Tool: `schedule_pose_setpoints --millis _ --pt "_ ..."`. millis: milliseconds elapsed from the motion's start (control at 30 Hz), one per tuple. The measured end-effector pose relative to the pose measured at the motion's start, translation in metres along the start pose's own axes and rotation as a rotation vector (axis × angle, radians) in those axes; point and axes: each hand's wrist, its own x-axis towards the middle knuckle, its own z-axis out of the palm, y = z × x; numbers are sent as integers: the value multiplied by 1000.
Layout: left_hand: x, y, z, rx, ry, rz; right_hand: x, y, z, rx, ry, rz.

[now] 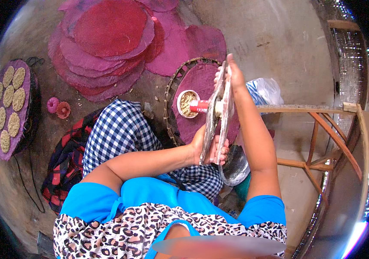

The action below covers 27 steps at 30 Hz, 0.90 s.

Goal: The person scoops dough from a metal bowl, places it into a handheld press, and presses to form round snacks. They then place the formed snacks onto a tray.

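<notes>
My left hand point(200, 142) and my right hand point(234, 76) hold a hinged-looking pair of worn boards point(215, 113) with handle-like ends, one hand near each end. A red cylinder point(199, 106) with lettering sticks out from the boards' left side. Between the boards is a pale mass, partly hidden. Just left and below the cylinder, a white round container point(188, 103) holds thin noodle-like strands. Under it lies a purple cloth round point(184, 81) on a woven bamboo tray point(168, 106).
Pink and red cloth rounds point(110, 29) are piled at the upper left. At far left, a cloth-covered tray point(25, 129) bears several noodle-like discs. A metal bowl point(236, 165) stands beside my knee. A plastic bag point(270, 90) and a wooden frame point(304, 109) are at the right.
</notes>
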Motion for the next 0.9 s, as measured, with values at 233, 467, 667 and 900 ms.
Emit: schedule_pose_setpoints --millis 233,467,667,900 --pt "1 4 0 -61 -475 -140 -39 30 -17 474 -645 -92" --pt "-2 28 7 -42 -582 -75 -40 121 -3 -180 -92 -581" --pt "-5 22 15 101 -449 -123 -63 142 5 -392 138 -789" --pt "-2 0 14 326 -484 -308 -72 146 17 -882 192 -989"
